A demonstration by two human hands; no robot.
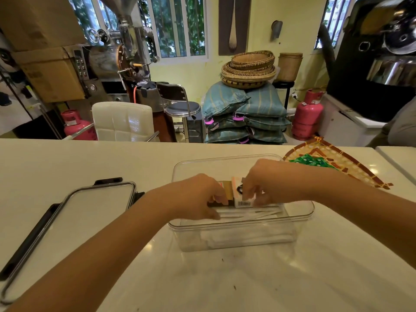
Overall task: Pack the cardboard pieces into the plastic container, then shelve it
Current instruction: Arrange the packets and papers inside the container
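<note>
Surface: white glossy countertop, a seam near its far right edge
Under the hands: clear plastic container standing open on the countertop
Left of the left hand: clear lid with black latches, lying flat
Beyond the right hand: woven bamboo tray, holding green packets, partly behind the container

Two bare forearms enter from the lower left and the right edge of the frame. No sleeve covers either as far as the frame edges. The left hand and right hand near the centre wear no gloves, rings, watch or bracelet that can be seen. The visible fingernails look short and unpainted.
</note>
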